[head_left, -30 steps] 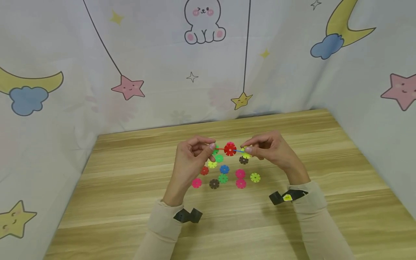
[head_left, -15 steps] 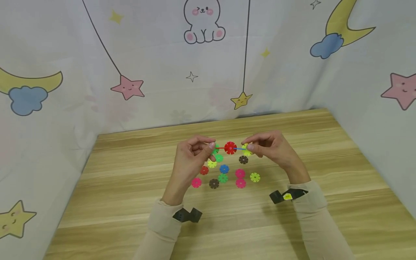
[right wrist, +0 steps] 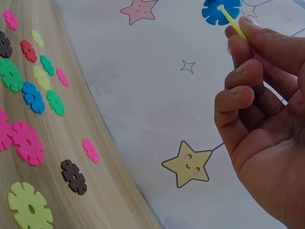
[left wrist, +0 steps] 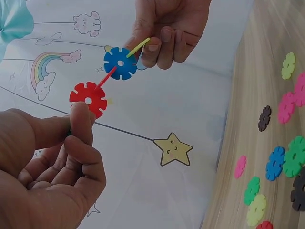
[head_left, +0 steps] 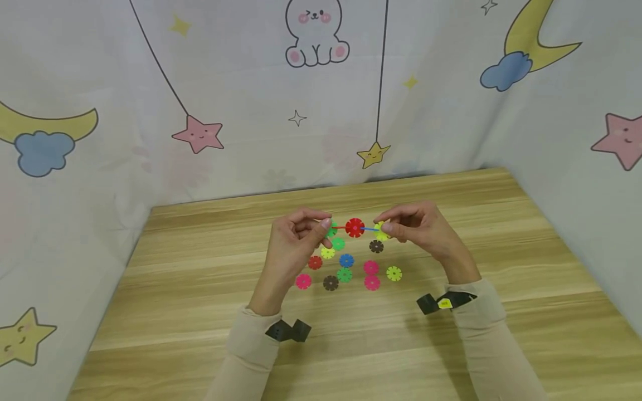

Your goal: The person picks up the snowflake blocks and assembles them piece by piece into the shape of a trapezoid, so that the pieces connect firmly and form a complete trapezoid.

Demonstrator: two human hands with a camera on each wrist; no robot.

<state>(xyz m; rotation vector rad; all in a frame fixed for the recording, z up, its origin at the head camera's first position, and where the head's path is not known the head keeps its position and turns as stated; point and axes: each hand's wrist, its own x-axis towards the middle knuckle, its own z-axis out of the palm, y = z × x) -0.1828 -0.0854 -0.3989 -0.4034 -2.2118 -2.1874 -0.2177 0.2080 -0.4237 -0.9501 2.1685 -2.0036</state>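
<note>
A chain of slotted snowflake building discs is held up between both hands above the table. In the head view my left hand (head_left: 298, 236) pinches the green disc (head_left: 331, 229) at its left end between thumb and forefinger. My right hand (head_left: 418, 231) pinches the yellow disc (head_left: 380, 234) at the other end. Between them sit an edge-on red disc (head_left: 339, 228), a face-on red disc (head_left: 355, 228) and an edge-on blue disc (head_left: 370, 229). The left wrist view shows the blue disc (left wrist: 120, 63) face-on, joined to a red one; fingers mostly hide the green disc there.
Several loose discs lie on the wooden table below the hands, among them a blue disc (head_left: 346, 260), a brown disc (head_left: 330, 283), a pink disc (head_left: 371, 283) and a yellow-green disc (head_left: 394, 273). A white printed curtain (head_left: 251, 139) encloses the table's back and sides.
The chain's right half has risen slightly, so it now runs nearly level. A pink disc that peeked out behind the red one is now hidden in the head view. Both grips stay the same.
</note>
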